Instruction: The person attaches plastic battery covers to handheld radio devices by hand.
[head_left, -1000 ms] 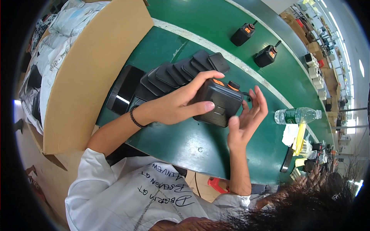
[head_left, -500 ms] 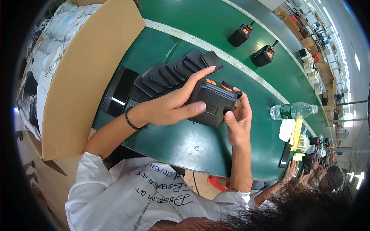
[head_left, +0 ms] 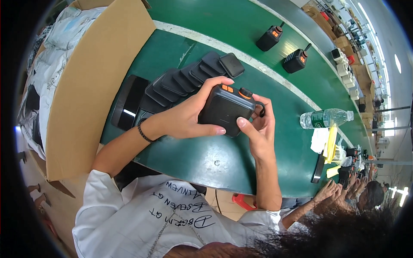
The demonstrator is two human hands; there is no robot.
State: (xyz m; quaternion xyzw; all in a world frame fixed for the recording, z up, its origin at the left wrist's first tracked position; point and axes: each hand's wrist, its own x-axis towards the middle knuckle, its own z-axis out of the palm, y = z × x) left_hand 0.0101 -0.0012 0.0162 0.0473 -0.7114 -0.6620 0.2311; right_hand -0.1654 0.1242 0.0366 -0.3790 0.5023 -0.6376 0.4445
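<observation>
Black boxy device (head_left: pixel 226 107) held between left hand (head_left: pixel 187 116) and right hand (head_left: pixel 261 133) above the green worktop (head_left: pixel 193 161)

The device's far face is hidden, as are most left-hand fingers behind it; co-workers' hands (head_left: pixel 329 190) are too small to be made out. Its left side is clasped by the left hand, thumb laid along the lower front; its right side is pinched by the right hand, thumb on the front, fingers curled near the black loop (head_left: pixel 262 111).

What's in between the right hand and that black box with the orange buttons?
Nothing that I can see. The right hand touches the black box directly, and the left hand holds its other side.
</observation>
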